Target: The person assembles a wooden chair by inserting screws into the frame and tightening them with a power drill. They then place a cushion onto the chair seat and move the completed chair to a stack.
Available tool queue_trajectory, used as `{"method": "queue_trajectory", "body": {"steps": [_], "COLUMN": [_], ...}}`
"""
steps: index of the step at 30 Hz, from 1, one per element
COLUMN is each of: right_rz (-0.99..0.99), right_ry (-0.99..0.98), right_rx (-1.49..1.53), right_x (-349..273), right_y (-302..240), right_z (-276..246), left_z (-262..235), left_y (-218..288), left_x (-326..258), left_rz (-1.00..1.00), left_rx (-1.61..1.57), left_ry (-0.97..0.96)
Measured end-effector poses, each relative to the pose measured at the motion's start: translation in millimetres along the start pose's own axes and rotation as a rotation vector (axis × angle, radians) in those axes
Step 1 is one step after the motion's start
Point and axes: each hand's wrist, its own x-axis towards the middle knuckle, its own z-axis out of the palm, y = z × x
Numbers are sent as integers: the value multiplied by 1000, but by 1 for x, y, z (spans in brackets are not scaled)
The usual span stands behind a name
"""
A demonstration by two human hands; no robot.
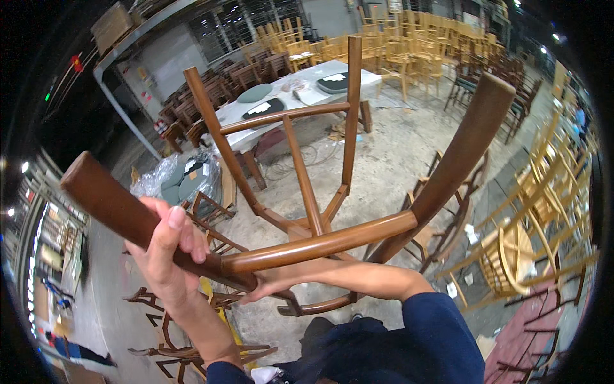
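Observation:
A brown wooden chair frame (320, 241) is tilted with its legs pointing up, right in front of me. My left hand (169, 246) is closed round the thick leg at the left, with the thumb lying along its upper side. From the right, my right forearm passes beneath the curved stretcher. At the lower part of that same leg, my right hand (270, 281) holds the frame, its fingers partly hidden by the wood. A second thick leg (467, 141) rises at the right, and two thinner legs stand farther off, joined by a crossbar.
Behind the frame stands a white-topped table (300, 89) bearing dark green seat pads (254, 93). Plastic-wrapped pads (182, 182) lie left of it. Pale wooden chairs (505, 256) stand at the right, with more at the back. Brown chair frames (176, 333) are low on the left.

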Motion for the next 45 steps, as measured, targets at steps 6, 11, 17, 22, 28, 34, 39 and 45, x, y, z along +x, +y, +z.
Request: {"method": "queue_trajectory", "body": {"steps": [6,11,17,22,28,34,39,45], "right_rz": [-193,364,400,235,61,80,84,227], "right_ry": [244,1475,1531,1548,1561,1469,1459,1423], "right_rx": [-334,-479,279,328,325,315,377,363], "right_x": [-69,-26,75,210,313,432,519,544], "right_y": [52,199,440,541,694,867,966,1074], "right_z": [-166,-323,-467,-544,-649,-740,-781,-734], "left_z": [-22,-36,-67,-92,-103,-127,-158,-222], "left_y": [-142,-282,-428,-510,-665,-803,-898,-1027], "left_x": [136,272,440,567,710,868,955,945], "left_rz": [-100,-232,-330,-160,142,267,273,98], "left_rx": [74,-37,110,124,208,284,336,318], "left_ry": [98,-54,-2,137,211,414,497,720]}}
